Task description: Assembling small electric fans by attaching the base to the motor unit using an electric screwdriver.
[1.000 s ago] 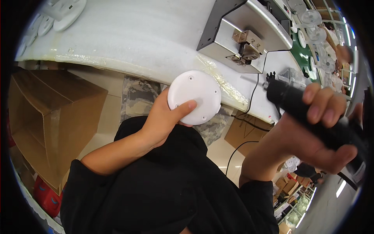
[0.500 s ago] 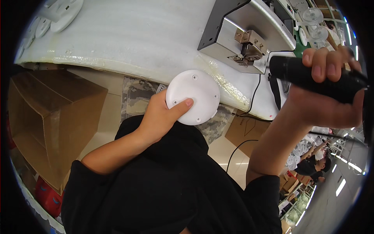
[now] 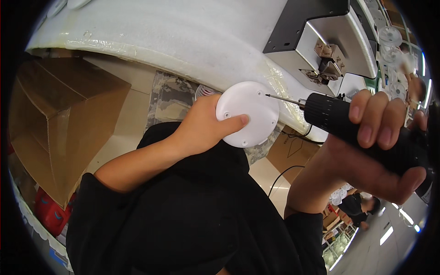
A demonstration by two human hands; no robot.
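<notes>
Since half a second ago, the right hand has swung the black electric screwdriver down from beside the metal fixture, its bit now touching the white round housing's rim. Left hand clamps that housing before the foam-covered surface. Screw-driving looks underway; next, the bit likely needs square seating.

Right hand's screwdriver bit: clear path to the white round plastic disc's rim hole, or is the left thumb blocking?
Probably yes. The bit tip of the black electric screwdriver in the right hand already meets the white round plastic disc at its upper right rim; the left hand thumb lies lower.
</notes>
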